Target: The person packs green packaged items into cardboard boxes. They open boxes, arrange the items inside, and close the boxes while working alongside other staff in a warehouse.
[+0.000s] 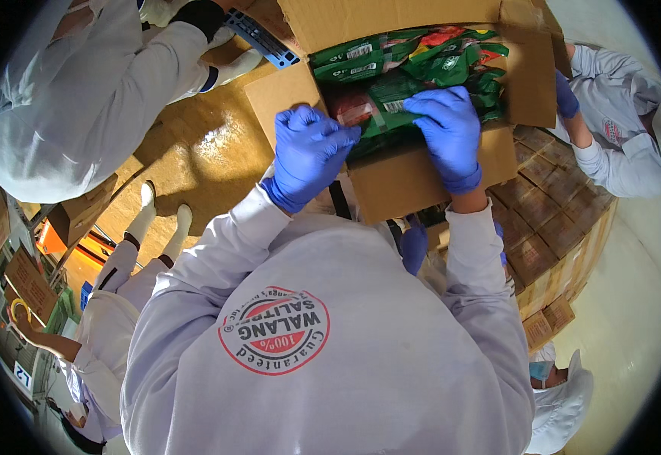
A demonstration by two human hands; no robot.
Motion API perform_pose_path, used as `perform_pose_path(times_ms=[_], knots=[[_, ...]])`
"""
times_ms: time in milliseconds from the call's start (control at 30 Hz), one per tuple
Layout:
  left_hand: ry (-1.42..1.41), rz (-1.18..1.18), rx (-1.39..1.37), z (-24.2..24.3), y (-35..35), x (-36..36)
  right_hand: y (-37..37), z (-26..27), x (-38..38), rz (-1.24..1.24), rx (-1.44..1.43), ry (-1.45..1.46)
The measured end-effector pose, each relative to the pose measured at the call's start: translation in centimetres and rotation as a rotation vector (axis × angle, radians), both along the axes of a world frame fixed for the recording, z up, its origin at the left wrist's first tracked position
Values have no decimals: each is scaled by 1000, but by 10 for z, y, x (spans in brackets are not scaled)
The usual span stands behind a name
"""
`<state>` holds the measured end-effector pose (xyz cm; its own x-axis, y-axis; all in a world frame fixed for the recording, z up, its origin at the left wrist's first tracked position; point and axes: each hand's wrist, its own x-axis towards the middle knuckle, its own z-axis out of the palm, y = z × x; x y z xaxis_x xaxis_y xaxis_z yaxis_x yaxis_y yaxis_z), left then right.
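Before me stands an open cardboard box [416, 176] with several green printed plastic pouches [444, 62] lying in it. The nearest green pouch [387, 96] has a clear window showing red contents at its left end and a barcode by its middle. My right hand [450, 133], in a blue glove, has its fingers bent over this pouch beside the barcode. My left hand [310, 156], also blue-gloved, is at the box's near left corner, fingers curled and tips drawn together by the pouch's left end. Whether those tips pinch the film is hidden.
Stacked cardboard cartons [547, 199] stand at the right, close to a co-worker [615, 119] whose gloved hand is by the box. Another person [91, 108] is at upper left, near a blue plastic crate [262, 40]. More people stand at lower left and lower right. The yellowish floor [194, 153] looks wet.
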<state>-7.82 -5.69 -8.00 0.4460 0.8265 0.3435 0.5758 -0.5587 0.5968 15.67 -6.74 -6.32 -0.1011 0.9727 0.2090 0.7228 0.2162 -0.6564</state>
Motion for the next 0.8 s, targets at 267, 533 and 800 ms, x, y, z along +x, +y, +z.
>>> perform_pose_path(times_ms=[267, 533, 800], knots=[[-2, 58, -25, -7, 53, 3, 16, 39, 10, 83, -114, -160], [223, 22, -115, 18, 5, 5, -2, -4, 23, 341, -90, -419], [109, 65, -189, 1, -5, 3, -18, -14, 23, 270, -35, -338]])
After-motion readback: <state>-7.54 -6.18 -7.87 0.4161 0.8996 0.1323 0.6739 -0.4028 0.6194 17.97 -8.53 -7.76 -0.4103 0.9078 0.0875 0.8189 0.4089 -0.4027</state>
